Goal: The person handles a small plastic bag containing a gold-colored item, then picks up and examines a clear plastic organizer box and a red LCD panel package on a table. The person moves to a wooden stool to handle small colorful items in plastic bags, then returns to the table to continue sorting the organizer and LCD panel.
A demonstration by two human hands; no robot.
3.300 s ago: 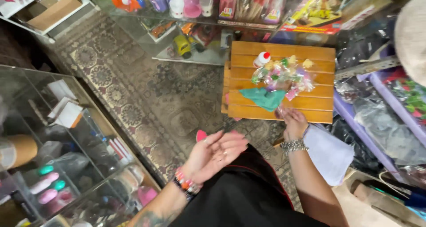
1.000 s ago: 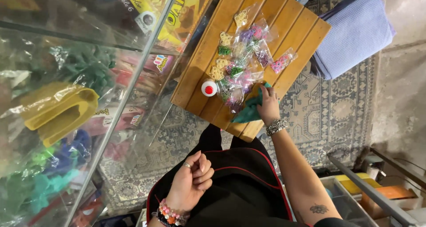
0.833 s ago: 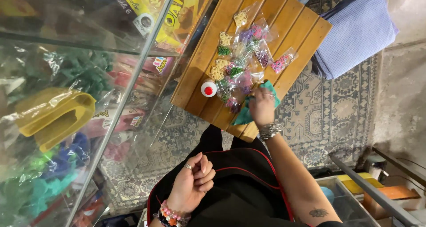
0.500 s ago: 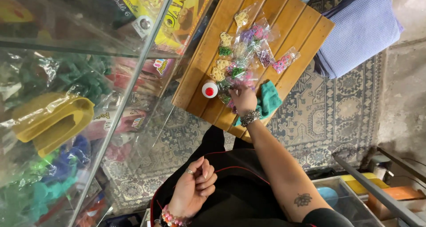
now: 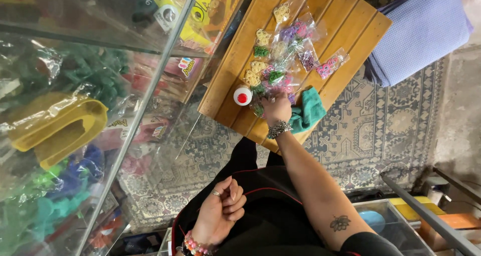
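the right hand [image 5: 278, 108] rests fingers-down on small clear plastic packets of coloured beads [image 5: 280, 78] on the slatted wooden counter [image 5: 345, 25], grip unclear; the left hand [image 5: 224, 206] lies loosely curled, holding nothing.

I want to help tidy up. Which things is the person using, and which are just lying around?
In use:
right hand reaching into the packets
table

Lying about:
teal cloth, beside the right hand
bottle
blue cloth
rug
glass case
left hand, resting in the lap
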